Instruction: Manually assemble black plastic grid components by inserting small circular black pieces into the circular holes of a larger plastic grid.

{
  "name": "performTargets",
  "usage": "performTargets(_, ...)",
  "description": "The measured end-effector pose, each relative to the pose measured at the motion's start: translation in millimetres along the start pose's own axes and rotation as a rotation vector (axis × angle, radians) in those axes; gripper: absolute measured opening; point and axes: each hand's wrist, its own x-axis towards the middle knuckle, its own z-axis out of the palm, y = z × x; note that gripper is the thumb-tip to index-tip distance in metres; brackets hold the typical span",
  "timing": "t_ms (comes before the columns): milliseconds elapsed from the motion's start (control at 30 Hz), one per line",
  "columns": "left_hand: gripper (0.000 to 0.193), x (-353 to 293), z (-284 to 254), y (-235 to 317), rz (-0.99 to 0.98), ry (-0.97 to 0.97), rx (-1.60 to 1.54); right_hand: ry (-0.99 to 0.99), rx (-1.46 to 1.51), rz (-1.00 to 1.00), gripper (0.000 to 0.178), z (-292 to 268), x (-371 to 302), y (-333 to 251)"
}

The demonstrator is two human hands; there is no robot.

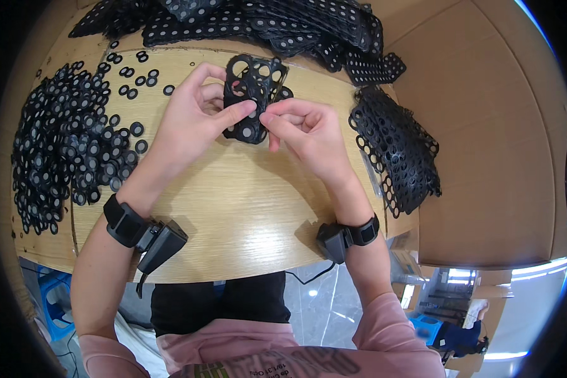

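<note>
A floppy black perforated sheet [234,108] is held up above the table's far middle. It has rows of round holes, and some holes near its lower end still have grey-centred rings in them. My left hand [192,120] grips its left side, thumb across the front and fingers behind. At its lower right edge my right hand [310,133] pinches with thumb and index finger; what lies right between those fingertips is hidden. Just behind the sheet's right edge, a loose ring [286,92] partly shows.
A big heap of black rings with grey centres [63,145] covers the table's left side, with several scattered beside it. Stacked sheets with filled holes [198,33] lie along the back. Emptied sheets [403,151] pile at the right, by a cardboard wall [491,138].
</note>
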Motion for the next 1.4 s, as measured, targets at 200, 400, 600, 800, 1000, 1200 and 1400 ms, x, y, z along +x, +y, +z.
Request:
performTargets(200, 0.031, -2, -2, -5, 0.178, 0.245, 0.489, 0.0, -0.04, -0.006, 0.011, 2, 1, 3)
performTargets(400, 0.022, -7, 7, 0, -0.02, 0.056, 0.152, 0.035, -0.181, -0.062, 0.01, 2, 2, 6)
performTargets(600, 0.024, -7, 4, 6, -0.028, -0.007, 0.21, -0.013, -0.212, 0.009, 0.009, 1, 0, 2)
performTargets(800, 0.022, -8, -1, 3, -0.088, -0.009, 0.233, -0.054, -0.281, -0.04, 0.009, 7, -1, 10)
performTargets(1000, 0.016, -9, 0, 5, -0.143, -0.019, 0.275, -0.061, -0.325, -0.126, 0.01, 8, -1, 9)
performTargets(1200, 0.01, -11, 6, 5, -0.135, -0.044, 0.277, -0.072, -0.338, -0.111, 0.007, 8, -3, 13)
performTargets(1400, 0.006, -10, 5, 4, -0.109, 0.002, 0.346, -0.038, -0.335, -0.172, 0.004, 17, 0, 15)
